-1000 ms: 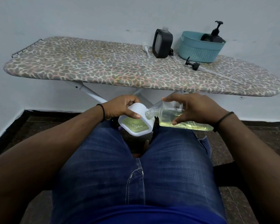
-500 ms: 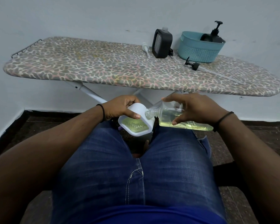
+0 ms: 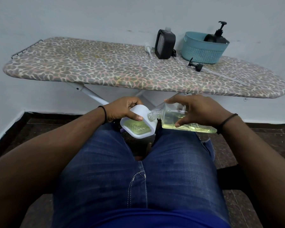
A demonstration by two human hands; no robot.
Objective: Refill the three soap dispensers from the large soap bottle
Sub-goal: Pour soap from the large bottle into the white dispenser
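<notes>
Pale blue-white wall behind, dark tiled floor (image 3: pixel 44 122) below, with a leopard-print ironing board (image 3: pixel 105 69) standing across the view. At the board's far edge toward the right end: a black soap dispenser (image 3: pixel 165 44) with a mesh-patterned face, upright, pump removed; just right of it a teal basket (image 3: pixel 202 51) holding another black dispenser (image 3: pixel 218 36) with its pump fitted. Lying on the board in front of the basket, a loose black pump head (image 3: pixel 195 65) with its clear tube trailing toward the right end. Just left of the upright black dispenser, a white pump (image 3: pixel 148 48) lying flat.

Nearer, above a lap in blue jeans (image 3: pixel 138 175): left hand (image 3: pixel 122 110) gripping a white soap dispenser (image 3: pixel 138 127), fingers wrapped round its upper part, thumb across the front, yellow-green liquid showing behind its window. Right hand (image 3: pixel 199 111) holding the large clear soap bottle (image 3: pixel 173 119) on its side, fingers spread over the top and thumb beneath, yellowish soap pooled along the lower side. Threaded bottle neck meeting the top of the white dispenser. Dark bands on both wrists.
</notes>
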